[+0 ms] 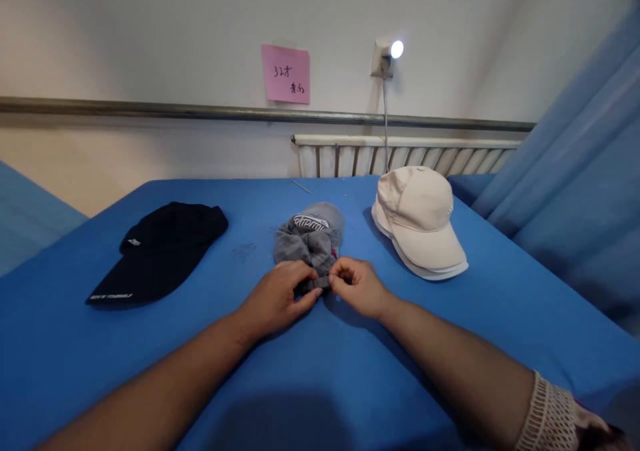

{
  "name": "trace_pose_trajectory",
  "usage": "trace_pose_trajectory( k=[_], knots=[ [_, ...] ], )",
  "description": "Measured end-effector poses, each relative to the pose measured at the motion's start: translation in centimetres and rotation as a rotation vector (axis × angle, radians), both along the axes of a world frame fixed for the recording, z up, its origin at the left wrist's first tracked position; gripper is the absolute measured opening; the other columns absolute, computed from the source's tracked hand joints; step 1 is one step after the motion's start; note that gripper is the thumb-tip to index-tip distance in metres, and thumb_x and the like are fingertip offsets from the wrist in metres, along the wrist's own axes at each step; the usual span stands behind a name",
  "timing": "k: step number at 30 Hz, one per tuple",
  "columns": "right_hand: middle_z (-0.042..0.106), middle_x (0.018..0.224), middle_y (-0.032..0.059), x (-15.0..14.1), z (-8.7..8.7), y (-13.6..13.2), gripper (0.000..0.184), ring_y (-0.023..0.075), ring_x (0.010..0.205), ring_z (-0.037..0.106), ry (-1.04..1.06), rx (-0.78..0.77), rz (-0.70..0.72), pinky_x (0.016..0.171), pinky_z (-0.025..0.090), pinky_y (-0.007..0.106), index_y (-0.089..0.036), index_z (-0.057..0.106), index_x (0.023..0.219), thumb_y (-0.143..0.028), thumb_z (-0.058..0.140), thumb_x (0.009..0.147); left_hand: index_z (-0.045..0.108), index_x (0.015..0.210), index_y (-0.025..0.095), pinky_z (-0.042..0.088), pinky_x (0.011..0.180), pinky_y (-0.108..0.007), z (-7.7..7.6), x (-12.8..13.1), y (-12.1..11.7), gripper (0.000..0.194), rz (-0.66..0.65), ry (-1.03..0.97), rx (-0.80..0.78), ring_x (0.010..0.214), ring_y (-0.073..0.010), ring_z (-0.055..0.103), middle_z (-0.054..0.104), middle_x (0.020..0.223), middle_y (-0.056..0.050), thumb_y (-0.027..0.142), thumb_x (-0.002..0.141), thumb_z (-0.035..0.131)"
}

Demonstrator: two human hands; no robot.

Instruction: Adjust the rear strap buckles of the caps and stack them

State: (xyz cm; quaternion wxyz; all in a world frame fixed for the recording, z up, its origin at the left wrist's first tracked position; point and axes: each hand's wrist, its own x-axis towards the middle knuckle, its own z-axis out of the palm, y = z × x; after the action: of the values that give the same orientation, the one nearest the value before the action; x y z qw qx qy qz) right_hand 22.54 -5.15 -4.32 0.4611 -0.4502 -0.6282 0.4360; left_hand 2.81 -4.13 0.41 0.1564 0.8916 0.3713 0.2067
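A grey baseball cap (pixel 313 237) with white lettering and a small pink mark lies in the middle of the blue-covered table, its back strap towards me. My left hand (pixel 283 294) is closed on the left part of that strap, thumb and fingers pinching it. On the strap's right end, my right hand (pixel 357 285) pinches with thumb and forefinger. The fingertips of the two hands are close together, and they hide part of the strap and any buckle on it.
A black cap (pixel 165 247) rests at the left. Stacked pale caps (pixel 423 204) sit at the right. A thin stick (pixel 301 186) lies near the table's far edge. Behind are a radiator (pixel 360 157), a rail (pixel 200 110) and a plugged-in cable (pixel 385 117). A blue curtain (pixel 575 137) hangs at the right.
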Motion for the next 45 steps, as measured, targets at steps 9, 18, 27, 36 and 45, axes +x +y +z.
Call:
trace_pose_trajectory(
  k=[9, 18, 27, 36, 45],
  knots=[
    [0.058, 0.062, -0.0045, 0.3, 0.3, 0.6, 0.017, 0.0106, 0.054, 0.053, 0.155, -0.069, -0.036, 0.054, 0.044, 0.023, -0.02, 0.057, 0.078, -0.036, 0.061, 0.078, 0.066, 0.098, 0.02, 0.044, 0.082, -0.035, -0.4, -0.7, 0.7, 0.022, 0.039, -0.007, -0.038, 0.088, -0.0235, 0.062, 0.07, 0.096, -0.006, 0.04, 0.089, 0.061],
    [0.057, 0.064, -0.0053, 0.1, 0.2, 0.3, 0.013, 0.0085, 0.053, 0.05, 0.196, -0.028, -0.011, 0.049, 0.041, 0.02, -0.02, 0.059, 0.077, -0.031, 0.067, 0.076, 0.066, 0.101, 0.019, 0.047, 0.087, -0.037, -0.2, -0.7, 0.6, 0.021, 0.006, -0.057, -0.013, 0.093, -0.0227, 0.065, 0.071, 0.099, -0.005, 0.036, 0.09, 0.06],
    [0.066, 0.071, -0.0012, 0.6, 1.2, 0.3, 0.03, 0.0095, 0.053, 0.055, 0.342, -0.013, -0.009, 0.053, 0.046, 0.024, -0.02, 0.064, 0.084, -0.049, 0.068, 0.081, 0.07, 0.099, 0.02, 0.054, 0.08, -0.032, -0.3, -0.7, 1.3, 0.023, 0.123, -0.351, -0.315, 0.086, -0.0201, 0.069, 0.075, 0.093, -0.002, 0.037, 0.085, 0.063],
    [0.06, 0.07, -0.0035, -0.1, 0.4, -0.4, 0.007, 0.0091, 0.058, 0.05, 0.11, 0.06, 0.056, 0.054, 0.04, 0.021, -0.02, 0.062, 0.083, -0.025, 0.064, 0.079, 0.062, 0.121, 0.024, 0.05, 0.098, -0.04, -1.3, -0.3, 0.4, 0.034, -0.002, -0.22, -0.046, 0.11, -0.0233, 0.064, 0.068, 0.118, -0.006, 0.033, 0.088, 0.065],
    [0.06, 0.069, -0.0032, 0.9, 1.2, -0.3, 0.006, 0.0112, 0.062, 0.052, 0.088, 0.162, -0.024, 0.059, 0.04, 0.023, -0.02, 0.06, 0.08, -0.021, 0.056, 0.076, 0.059, 0.122, 0.024, 0.044, 0.102, -0.049, -1.1, -1.5, 1.3, 0.04, -0.014, -0.099, 0.101, 0.117, -0.0287, 0.057, 0.065, 0.121, -0.008, 0.036, 0.085, 0.069]
  ],
)
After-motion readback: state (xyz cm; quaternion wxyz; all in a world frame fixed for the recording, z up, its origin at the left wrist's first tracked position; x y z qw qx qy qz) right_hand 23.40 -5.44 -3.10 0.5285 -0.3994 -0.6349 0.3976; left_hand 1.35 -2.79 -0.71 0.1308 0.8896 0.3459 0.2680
